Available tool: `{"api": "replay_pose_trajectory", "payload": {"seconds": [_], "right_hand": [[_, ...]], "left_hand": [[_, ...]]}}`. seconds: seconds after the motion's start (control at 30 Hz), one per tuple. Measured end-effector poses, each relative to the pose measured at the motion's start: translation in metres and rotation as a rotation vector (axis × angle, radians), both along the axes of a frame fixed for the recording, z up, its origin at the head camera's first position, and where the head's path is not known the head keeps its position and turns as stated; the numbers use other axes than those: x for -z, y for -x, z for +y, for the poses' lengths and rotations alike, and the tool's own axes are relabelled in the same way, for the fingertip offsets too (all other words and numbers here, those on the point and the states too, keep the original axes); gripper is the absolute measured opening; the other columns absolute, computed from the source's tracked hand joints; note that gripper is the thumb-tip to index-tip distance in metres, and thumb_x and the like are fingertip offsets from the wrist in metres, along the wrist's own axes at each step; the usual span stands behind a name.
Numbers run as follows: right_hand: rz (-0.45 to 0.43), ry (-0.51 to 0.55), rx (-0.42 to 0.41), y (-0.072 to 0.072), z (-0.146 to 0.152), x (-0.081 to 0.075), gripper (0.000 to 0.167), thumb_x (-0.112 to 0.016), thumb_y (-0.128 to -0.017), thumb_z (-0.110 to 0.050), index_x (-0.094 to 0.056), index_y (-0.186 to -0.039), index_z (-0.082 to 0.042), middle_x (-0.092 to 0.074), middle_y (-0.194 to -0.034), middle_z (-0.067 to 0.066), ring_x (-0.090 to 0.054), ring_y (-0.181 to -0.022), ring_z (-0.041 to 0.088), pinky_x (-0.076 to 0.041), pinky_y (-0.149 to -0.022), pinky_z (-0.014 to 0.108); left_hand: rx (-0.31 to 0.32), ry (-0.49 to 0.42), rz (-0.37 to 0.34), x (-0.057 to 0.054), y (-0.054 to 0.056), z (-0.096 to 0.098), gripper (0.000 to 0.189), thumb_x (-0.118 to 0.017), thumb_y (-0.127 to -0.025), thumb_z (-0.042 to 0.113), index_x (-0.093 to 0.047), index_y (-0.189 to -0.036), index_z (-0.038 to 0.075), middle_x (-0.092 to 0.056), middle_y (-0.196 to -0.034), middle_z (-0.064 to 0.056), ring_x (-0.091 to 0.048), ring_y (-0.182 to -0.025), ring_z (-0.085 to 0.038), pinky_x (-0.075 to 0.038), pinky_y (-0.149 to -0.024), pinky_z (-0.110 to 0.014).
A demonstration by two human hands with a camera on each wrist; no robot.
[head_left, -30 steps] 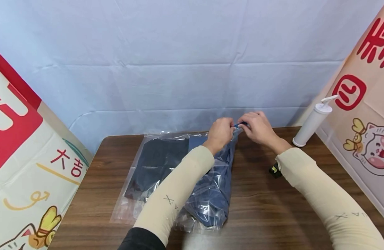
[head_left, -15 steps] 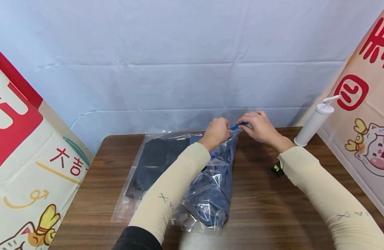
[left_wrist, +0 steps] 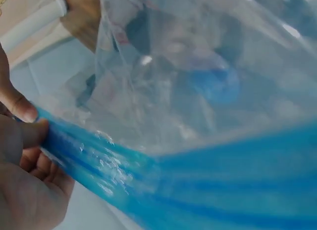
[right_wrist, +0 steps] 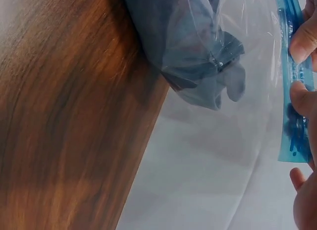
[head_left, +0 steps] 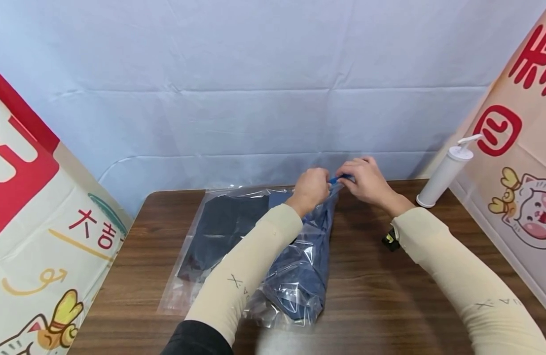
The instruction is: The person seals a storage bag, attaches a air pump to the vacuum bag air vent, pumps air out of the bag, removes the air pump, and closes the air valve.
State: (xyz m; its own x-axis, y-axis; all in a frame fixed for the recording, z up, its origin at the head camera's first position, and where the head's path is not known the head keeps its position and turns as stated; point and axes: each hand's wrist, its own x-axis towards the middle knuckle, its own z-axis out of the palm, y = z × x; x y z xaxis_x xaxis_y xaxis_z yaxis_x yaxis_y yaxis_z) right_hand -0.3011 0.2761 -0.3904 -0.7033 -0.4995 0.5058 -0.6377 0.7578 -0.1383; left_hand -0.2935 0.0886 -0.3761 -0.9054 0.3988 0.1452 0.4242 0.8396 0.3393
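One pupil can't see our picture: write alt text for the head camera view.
A person's left hand and right hand pinch the blue strip of a clear bag near a wooden table's far edge. Dark and blue cloth lies inside; a white pump stands farther right.

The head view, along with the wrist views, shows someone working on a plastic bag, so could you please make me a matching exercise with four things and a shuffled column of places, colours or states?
Things:
1. Hand pump
2. Seal strip
3. Plastic bag
4. Tabletop

Descriptions:
A. Clear, with fabric inside
B. Brown, with wood grain
C. Blue, pinched by the left hand and right hand
D. White, standing at the far right

Right pairs: 1-D, 2-C, 3-A, 4-B.
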Motion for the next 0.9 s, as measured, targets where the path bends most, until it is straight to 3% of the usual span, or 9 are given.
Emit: {"api": "replay_pose_trajectory", "payload": {"seconds": [0.3, 0.6, 0.9], "right_hand": [[-0.048, 0.034, 0.006, 0.0008, 0.0023, -0.0033, 0.011, -0.079, -0.089, -0.011, -0.078, -0.1, -0.013, -0.075, -0.099, 0.005, -0.063, -0.103, 0.035, -0.031, -0.1, 0.064], [-0.07, 0.093, -0.022, -0.0005, 0.0013, -0.0006, 0.011, -0.079, -0.089, -0.006, -0.078, -0.098, -0.012, -0.074, -0.099, 0.007, -0.062, -0.103, 0.035, -0.03, -0.1, 0.065], [-0.026, 0.122, -0.015, -0.0015, -0.0035, 0.0002, 0.01, -0.079, -0.087, -0.002, -0.078, -0.093, -0.01, -0.075, -0.095, 0.008, -0.061, -0.102, 0.034, -0.03, -0.101, 0.066]], "left_hand": [[0.014, -0.12, -0.027, 0.0042, 0.0, -0.0042, 0.017, -0.066, -0.1, 0.023, -0.061, -0.086, 0.014, -0.059, -0.073, 0.002, -0.055, -0.061, -0.011, -0.043, -0.057, -0.025], [0.004, -0.139, -0.037, 0.0019, -0.001, -0.0034, 0.015, -0.065, -0.102, 0.023, -0.066, -0.088, 0.015, -0.062, -0.075, 0.004, -0.058, -0.063, -0.01, -0.047, -0.061, -0.024], [0.006, -0.142, 0.013, 0.0032, 0.0007, -0.0018, 0.012, -0.066, -0.101, 0.019, -0.069, -0.091, 0.013, -0.063, -0.081, 0.005, -0.059, -0.069, -0.01, -0.049, -0.065, -0.024]]}}
